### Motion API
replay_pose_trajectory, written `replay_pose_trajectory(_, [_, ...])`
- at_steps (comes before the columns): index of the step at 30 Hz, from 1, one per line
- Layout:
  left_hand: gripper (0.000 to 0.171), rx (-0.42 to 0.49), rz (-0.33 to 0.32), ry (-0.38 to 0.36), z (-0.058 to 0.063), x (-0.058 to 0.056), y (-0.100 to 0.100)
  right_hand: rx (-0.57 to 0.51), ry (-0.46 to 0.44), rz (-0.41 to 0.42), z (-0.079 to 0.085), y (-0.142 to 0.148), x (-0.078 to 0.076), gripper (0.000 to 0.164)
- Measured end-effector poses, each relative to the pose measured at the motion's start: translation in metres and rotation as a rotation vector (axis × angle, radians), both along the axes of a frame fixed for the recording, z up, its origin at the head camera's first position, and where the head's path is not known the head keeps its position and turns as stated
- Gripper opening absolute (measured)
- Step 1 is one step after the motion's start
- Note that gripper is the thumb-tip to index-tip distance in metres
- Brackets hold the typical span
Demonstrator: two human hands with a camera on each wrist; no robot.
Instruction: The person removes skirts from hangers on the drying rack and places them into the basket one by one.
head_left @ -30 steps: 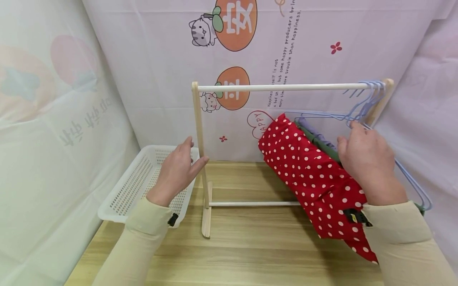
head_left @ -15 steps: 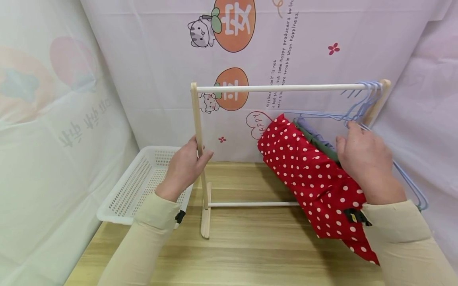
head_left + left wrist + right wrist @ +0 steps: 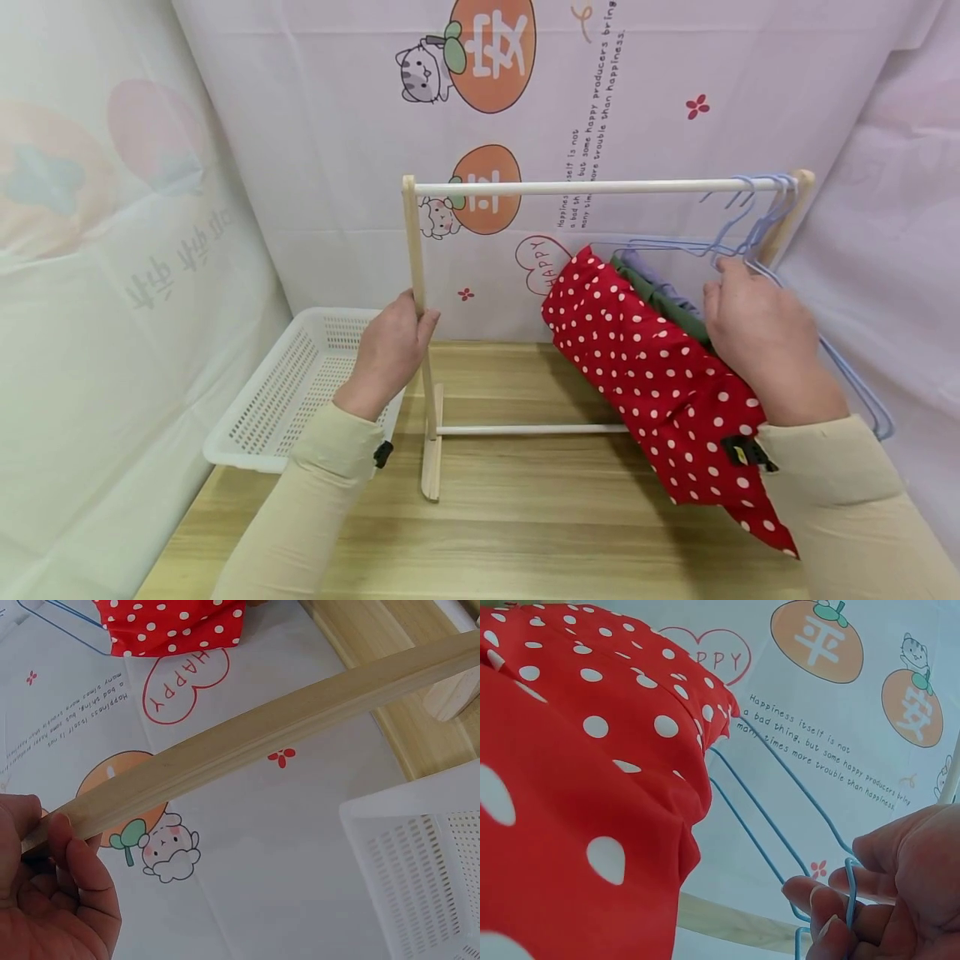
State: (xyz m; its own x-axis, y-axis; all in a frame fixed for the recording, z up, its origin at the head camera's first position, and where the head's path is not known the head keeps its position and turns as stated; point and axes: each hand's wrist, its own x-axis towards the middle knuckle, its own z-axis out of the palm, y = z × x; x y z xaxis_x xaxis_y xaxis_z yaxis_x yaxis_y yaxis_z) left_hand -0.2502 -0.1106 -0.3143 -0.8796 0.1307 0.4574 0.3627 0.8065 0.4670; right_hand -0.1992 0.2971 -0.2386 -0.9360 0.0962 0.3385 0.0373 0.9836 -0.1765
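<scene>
In the head view my left hand [image 3: 388, 354] grips the left post [image 3: 414, 242] of a small wooden clothes rack, fingers wrapped around it. The left wrist view shows the thumb and fingers [image 3: 88, 879] curled on that post [image 3: 247, 731]. On the right, my right hand [image 3: 761, 337] holds blue wire hangers [image 3: 759, 804] just below their hooks, which sit on the white rail [image 3: 592, 188] near its right end. A red polka-dot garment [image 3: 637, 367] hangs in front of a green one [image 3: 663, 307] and a purple one [image 3: 667, 283]. Part of the hangers is hidden behind the right hand.
A white perforated basket [image 3: 212, 450] stands on the wooden table [image 3: 525, 533], left of the rack and close to its post. A lower white bar [image 3: 525, 430] joins the rack's feet. Printed white cloth [image 3: 337, 150] encloses the back and sides.
My left hand has moved right from beside the post and closed around it. My right hand has shifted slightly left, and some hanger hooks have slid a little left on the rail.
</scene>
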Motion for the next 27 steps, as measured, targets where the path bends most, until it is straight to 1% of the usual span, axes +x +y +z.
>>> replay_pose_trajectory(5, [0.049,-0.036,0.022,0.024,-0.002,0.001,0.001,0.018,0.032,0.031,0.002,-0.003,0.0,0.049])
replay_pose_trajectory(12, [0.039,-0.072,0.048,0.114,-0.003,0.001,0.001,0.035,0.036,0.044,0.003,-0.005,0.0,0.047])
replay_pose_trajectory(16, [0.038,-0.086,0.064,0.15,-0.004,0.001,0.001,0.046,0.043,0.056,0.003,-0.006,0.0,0.046])
replay_pose_trajectory(20, [0.038,-0.067,0.056,0.147,-0.004,0.002,0.002,0.049,0.032,0.057,0.005,-0.007,0.0,0.046])
replay_pose_trajectory(24, [0.041,-0.043,0.032,0.138,-0.005,0.002,0.003,0.05,0.002,0.053,0.007,-0.009,0.0,0.047])
replay_pose_trajectory(27, [0.043,-0.043,0.03,0.144,-0.006,0.003,0.003,0.056,-0.02,0.05,0.009,-0.011,0.0,0.048])
